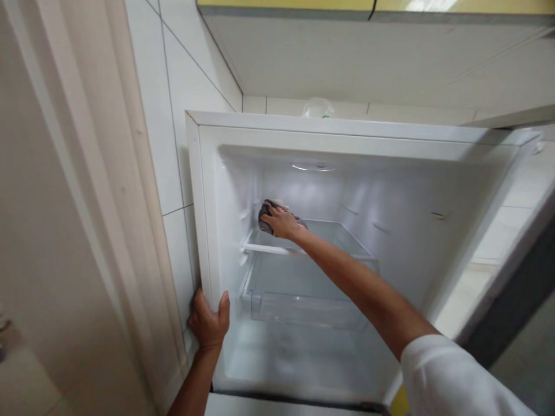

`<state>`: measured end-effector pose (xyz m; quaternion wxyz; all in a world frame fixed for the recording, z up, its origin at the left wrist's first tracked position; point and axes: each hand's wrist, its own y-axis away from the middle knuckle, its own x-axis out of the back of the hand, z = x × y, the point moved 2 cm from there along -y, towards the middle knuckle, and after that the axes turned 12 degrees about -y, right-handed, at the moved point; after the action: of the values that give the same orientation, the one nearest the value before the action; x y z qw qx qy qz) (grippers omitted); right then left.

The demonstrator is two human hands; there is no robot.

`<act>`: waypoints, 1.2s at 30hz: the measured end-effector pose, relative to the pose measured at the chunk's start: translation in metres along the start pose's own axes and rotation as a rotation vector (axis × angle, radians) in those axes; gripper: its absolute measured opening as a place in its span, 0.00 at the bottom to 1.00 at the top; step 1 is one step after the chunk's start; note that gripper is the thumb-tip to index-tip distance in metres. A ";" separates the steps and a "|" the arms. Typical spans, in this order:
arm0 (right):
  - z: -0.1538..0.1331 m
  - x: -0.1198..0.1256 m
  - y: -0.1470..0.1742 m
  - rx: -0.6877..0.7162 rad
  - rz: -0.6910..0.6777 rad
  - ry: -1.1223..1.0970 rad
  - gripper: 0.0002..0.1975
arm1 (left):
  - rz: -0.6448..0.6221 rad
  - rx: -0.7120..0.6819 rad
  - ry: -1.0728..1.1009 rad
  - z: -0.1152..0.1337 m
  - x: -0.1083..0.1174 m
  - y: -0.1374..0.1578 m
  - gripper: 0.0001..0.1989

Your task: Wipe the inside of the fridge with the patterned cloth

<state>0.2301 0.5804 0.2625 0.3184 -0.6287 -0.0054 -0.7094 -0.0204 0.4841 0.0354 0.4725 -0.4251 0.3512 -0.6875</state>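
Inside an open white refrigerator [355, 137], my right hand [282, 223] is closed on a crumpled dark grey cloth [265, 225]. The cloth is near the left inner wall, above the upper glass shelf [333, 232]; whether it touches the wall or the shelf, I cannot tell. My right forearm crosses in front of part of the shelf. Lower left, my left hand [208, 321] grips the refrigerator's left side edge, thumb on the inner side and fingers round the outside.
Below the upper shelf is another shelf level with a clear plastic drawer [299, 310]. A tiled wall [173, 173] and a door frame [130, 231] stand close on the left. Yellow-fronted cabinets [286, 4] hang overhead. A clear plastic bag [318, 108] lies on the refrigerator's top.
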 end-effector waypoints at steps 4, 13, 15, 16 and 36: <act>0.040 0.010 0.028 -0.180 0.002 0.109 0.22 | -0.021 0.023 0.018 0.000 -0.001 -0.001 0.31; 0.132 0.024 0.110 -0.697 0.096 0.238 0.25 | 0.038 -0.028 -0.002 0.005 0.003 -0.005 0.31; 0.131 0.022 0.115 -0.737 0.111 0.234 0.25 | 0.022 -0.020 0.000 0.005 0.002 -0.004 0.31; 0.128 0.021 0.116 -0.760 0.120 0.227 0.25 | 0.016 -0.014 0.004 0.005 0.002 -0.004 0.31; 0.020 0.111 0.202 -0.828 0.846 0.163 0.28 | -0.129 0.062 0.107 0.012 0.003 -0.004 0.37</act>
<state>0.3399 0.3782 0.2868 0.3011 -0.5916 0.5468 -0.5103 -0.0113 0.4819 0.0447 0.4208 -0.3945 0.3265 -0.7489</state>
